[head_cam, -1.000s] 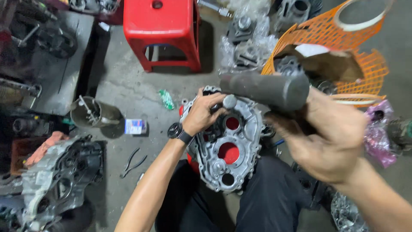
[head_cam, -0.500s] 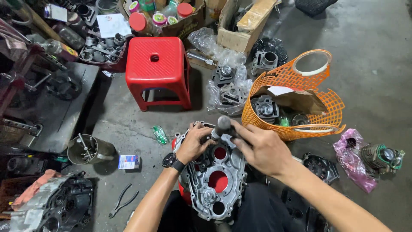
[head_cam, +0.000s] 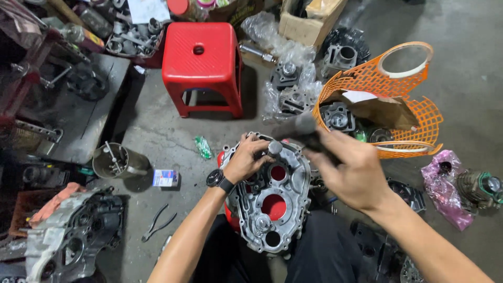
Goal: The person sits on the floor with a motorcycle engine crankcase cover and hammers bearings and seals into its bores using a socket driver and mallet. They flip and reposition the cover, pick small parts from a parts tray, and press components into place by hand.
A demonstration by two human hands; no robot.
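Note:
A silver engine crankcase half (head_cam: 285, 215) with round openings rests in front of me over something red. My left hand (head_cam: 245, 158), a black watch on its wrist, pinches a short metal cylinder (head_cam: 274, 148) upright on the case's upper part. My right hand (head_cam: 352, 173) grips the handle of a dark, motion-blurred hammer-like tool (head_cam: 304, 131), whose head is just up and right of the cylinder. Whether the tool touches the cylinder cannot be told.
A red plastic stool (head_cam: 201, 57) stands ahead. An orange mesh basket (head_cam: 419, 112) with engine parts lies at right, a pink bag (head_cam: 445, 188) beside it. A metal can (head_cam: 112, 160), small box (head_cam: 165, 178), pliers (head_cam: 157, 222) and another engine case (head_cam: 68, 238) lie at left.
My right hand has swung the tool down from close to the camera to the cylinder. My left hand stays on the case. The view has tilted up a little.

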